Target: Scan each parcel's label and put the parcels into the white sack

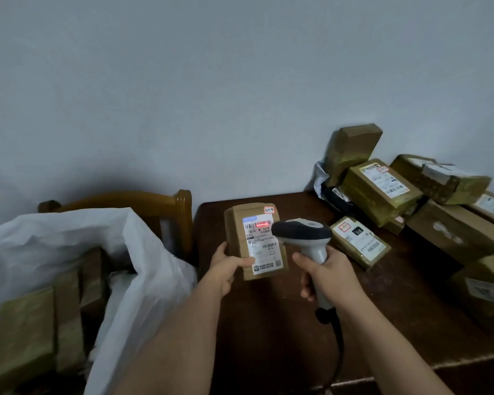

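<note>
My left hand (229, 269) holds a brown cardboard parcel (237, 238) upright above the dark wooden table (268, 323), its white label facing me. My right hand (327, 276) grips a grey and black handheld scanner (303, 232) just right of the parcel. A red scan line (262, 224) lies across the label's top barcode. The white sack (137, 269) stands open at the left on a wooden chair, with taped parcels (40, 323) inside it.
Several more taped parcels (382, 186) are piled at the table's right and back right, one small one (360, 240) lying flat close to the scanner. The scanner's black cable (338, 346) hangs over the table's front edge. The chair back (180, 212) rises behind the sack.
</note>
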